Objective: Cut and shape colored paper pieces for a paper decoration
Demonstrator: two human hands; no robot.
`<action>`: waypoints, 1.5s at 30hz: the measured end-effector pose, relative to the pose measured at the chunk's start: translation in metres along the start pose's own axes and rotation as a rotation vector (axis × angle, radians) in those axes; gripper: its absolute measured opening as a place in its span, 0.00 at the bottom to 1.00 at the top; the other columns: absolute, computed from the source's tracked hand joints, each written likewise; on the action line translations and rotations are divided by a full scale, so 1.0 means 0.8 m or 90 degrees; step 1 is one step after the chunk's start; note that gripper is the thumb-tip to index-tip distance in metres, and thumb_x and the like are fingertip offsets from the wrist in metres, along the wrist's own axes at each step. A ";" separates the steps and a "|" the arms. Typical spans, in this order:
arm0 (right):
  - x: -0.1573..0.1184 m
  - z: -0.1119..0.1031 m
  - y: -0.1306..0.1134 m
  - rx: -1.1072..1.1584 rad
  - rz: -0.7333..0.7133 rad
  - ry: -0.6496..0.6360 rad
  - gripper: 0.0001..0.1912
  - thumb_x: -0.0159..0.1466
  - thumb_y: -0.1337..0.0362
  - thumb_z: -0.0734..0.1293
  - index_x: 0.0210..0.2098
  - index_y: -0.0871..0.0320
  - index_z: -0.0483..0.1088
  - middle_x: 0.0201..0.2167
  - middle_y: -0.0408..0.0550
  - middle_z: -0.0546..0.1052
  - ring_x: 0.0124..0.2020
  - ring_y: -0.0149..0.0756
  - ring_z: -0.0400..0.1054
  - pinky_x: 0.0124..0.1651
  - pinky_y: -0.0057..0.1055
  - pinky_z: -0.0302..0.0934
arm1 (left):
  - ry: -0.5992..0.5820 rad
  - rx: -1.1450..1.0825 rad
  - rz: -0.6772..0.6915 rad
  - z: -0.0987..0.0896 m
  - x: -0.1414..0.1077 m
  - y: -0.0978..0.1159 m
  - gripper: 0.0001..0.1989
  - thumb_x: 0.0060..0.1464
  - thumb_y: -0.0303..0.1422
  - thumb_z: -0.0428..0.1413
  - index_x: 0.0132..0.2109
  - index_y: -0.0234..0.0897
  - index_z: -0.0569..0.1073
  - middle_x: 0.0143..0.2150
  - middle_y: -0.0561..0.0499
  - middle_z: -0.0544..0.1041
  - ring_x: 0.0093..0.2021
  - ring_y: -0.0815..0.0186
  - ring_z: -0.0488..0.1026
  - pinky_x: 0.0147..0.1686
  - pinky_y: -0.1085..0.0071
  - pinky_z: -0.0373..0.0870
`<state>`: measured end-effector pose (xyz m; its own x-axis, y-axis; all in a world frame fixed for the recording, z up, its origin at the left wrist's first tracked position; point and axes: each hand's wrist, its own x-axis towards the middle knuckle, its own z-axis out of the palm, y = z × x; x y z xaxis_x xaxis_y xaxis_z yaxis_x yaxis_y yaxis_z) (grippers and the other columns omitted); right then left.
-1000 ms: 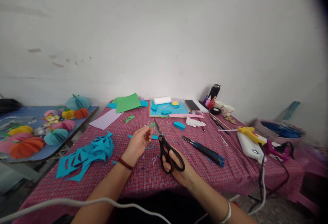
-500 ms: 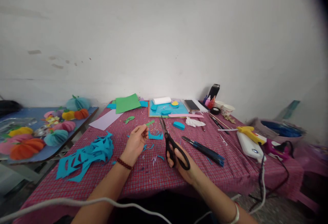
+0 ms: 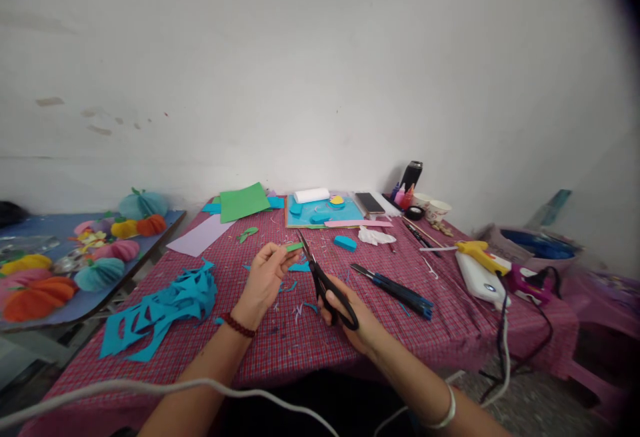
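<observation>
Between the thumb and fingers of my left hand [image 3: 266,276] is a small strip of green paper [image 3: 294,247]. My right hand [image 3: 350,317] grips black-handled scissors [image 3: 320,277], its fingers through the handle loops. The blades point up and to the left, their tips at the right end of the green strip. Whether they are cutting into it I cannot tell. Blue paper scraps [image 3: 300,267] lie on the cloth behind the scissors. Small green leaf-shaped pieces [image 3: 247,234] rest farther back.
A heap of cut blue paper [image 3: 165,310] lies at left, near green sheets [image 3: 244,202]. Dark blue cutters [image 3: 395,290] lie right of my hand. A yellow glue gun [image 3: 483,257] rests on a white box [image 3: 481,280]. A white cable [image 3: 200,384] crosses close in front.
My right hand has brought the scissors left to the green paper strip. My left hand still pinches the strip, now turned more level. The whole view has shifted slightly.
</observation>
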<state>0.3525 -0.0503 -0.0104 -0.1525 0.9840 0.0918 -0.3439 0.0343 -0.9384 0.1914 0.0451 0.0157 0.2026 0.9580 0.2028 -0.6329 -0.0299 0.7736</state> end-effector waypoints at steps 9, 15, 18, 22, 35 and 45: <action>0.001 0.004 -0.001 0.011 0.005 0.013 0.25 0.57 0.52 0.69 0.48 0.60 0.64 0.26 0.42 0.67 0.20 0.24 0.56 0.23 0.23 0.49 | 0.008 0.026 0.013 0.001 -0.001 -0.002 0.14 0.46 0.34 0.63 0.26 0.36 0.64 0.32 0.51 0.79 0.41 0.62 0.77 0.48 0.64 0.69; 0.002 0.004 -0.002 -0.003 0.009 0.005 0.24 0.59 0.52 0.68 0.49 0.60 0.64 0.26 0.42 0.67 0.20 0.24 0.55 0.22 0.22 0.48 | 0.007 0.026 0.007 0.001 0.000 -0.003 0.13 0.47 0.33 0.62 0.26 0.36 0.64 0.33 0.50 0.80 0.40 0.63 0.77 0.47 0.65 0.69; 0.002 0.004 -0.002 -0.007 0.010 0.008 0.24 0.58 0.51 0.68 0.48 0.59 0.65 0.25 0.42 0.67 0.19 0.23 0.55 0.21 0.22 0.48 | 0.005 0.026 0.006 0.001 0.000 -0.003 0.13 0.47 0.32 0.62 0.26 0.36 0.64 0.33 0.50 0.80 0.40 0.63 0.77 0.47 0.65 0.70; 0.002 0.005 -0.003 -0.015 0.015 0.017 0.24 0.57 0.50 0.69 0.47 0.59 0.65 0.24 0.41 0.67 0.18 0.23 0.55 0.21 0.22 0.47 | 0.016 0.028 0.003 0.003 -0.001 -0.002 0.14 0.45 0.32 0.63 0.25 0.35 0.64 0.32 0.50 0.79 0.39 0.64 0.77 0.46 0.66 0.70; 0.002 0.011 -0.001 -0.013 0.007 0.032 0.24 0.57 0.50 0.69 0.47 0.59 0.66 0.23 0.40 0.67 0.17 0.22 0.54 0.19 0.21 0.47 | 0.010 0.018 -0.007 0.004 -0.002 -0.003 0.13 0.46 0.31 0.63 0.25 0.35 0.64 0.32 0.51 0.79 0.39 0.65 0.77 0.46 0.67 0.70; -0.004 -0.005 -0.003 -0.038 0.018 -0.008 0.26 0.58 0.52 0.69 0.51 0.59 0.65 0.25 0.41 0.68 0.17 0.22 0.55 0.20 0.22 0.47 | 0.075 -0.026 -0.004 -0.007 0.005 0.004 0.12 0.41 0.27 0.63 0.27 0.36 0.65 0.27 0.54 0.76 0.32 0.67 0.76 0.37 0.69 0.71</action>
<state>0.3578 -0.0529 -0.0096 -0.1736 0.9824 0.0697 -0.2832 0.0180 -0.9589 0.1858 0.0503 0.0153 0.1197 0.9850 0.1241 -0.6622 -0.0140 0.7492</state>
